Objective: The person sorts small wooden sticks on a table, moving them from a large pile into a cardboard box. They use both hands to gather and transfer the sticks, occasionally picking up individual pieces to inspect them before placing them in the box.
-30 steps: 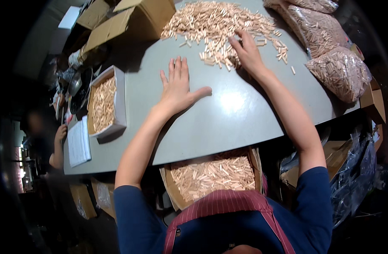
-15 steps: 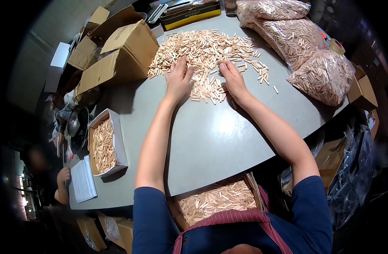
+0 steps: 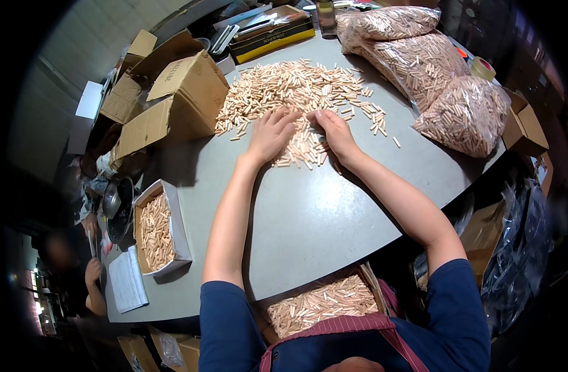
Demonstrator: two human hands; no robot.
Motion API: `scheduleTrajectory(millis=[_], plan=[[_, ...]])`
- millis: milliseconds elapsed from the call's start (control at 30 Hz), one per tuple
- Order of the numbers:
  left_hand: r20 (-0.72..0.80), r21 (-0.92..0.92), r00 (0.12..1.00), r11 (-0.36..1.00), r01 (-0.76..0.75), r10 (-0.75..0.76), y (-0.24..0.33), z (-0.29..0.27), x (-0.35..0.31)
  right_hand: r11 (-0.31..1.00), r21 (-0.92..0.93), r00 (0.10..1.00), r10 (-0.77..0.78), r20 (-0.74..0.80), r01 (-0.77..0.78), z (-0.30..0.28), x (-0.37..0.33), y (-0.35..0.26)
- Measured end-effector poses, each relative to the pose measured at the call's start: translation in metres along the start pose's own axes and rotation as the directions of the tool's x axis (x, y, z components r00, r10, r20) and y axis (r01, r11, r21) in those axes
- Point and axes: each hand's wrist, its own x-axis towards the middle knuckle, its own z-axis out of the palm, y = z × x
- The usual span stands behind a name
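Observation:
A wide heap of short pale wooden dowels [image 3: 290,84] lies on the grey table, with a narrower strip of them reaching down between my hands. My left hand [image 3: 273,135] rests over the near left part of the heap, fingers stretched out and slightly apart. Facing it, my right hand [image 3: 337,135] lies at the strip's right side, its thumb and fingers pointing left. Its lower fingers are partly hidden, and I see no dowel gripped in it. An open box of dowels [image 3: 379,291] sits below the table's front edge, against my apron.
On the table's left are a white tray of dowels [image 3: 182,239], folded paper [image 3: 128,282] and an open cardboard box [image 3: 194,87]. Bulging clear bags of dowels [image 3: 462,118] lie at the right. Another person's hand [image 3: 93,271] shows at the far left.
Both hands have drawn a little nearer to me and closer together, beside the strip of dowels. The whole view has shifted slightly.

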Motion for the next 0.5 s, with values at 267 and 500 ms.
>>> scheduleTrajectory(millis=[267, 500], plan=[[-0.024, -0.103, 0.993, 0.987, -0.120, 0.118, 0.013, -0.003, -0.029, 0.993, -0.109, 0.990, -0.024, 0.138, 0.039, -0.008, 0.000, 0.004], [0.006, -0.118, 0.990, 0.983, -0.139, 0.141, 0.047, -0.021, -0.079, 0.999, -0.036, 0.991, -0.008, 0.137, 0.013, -0.005, -0.003, 0.001]])
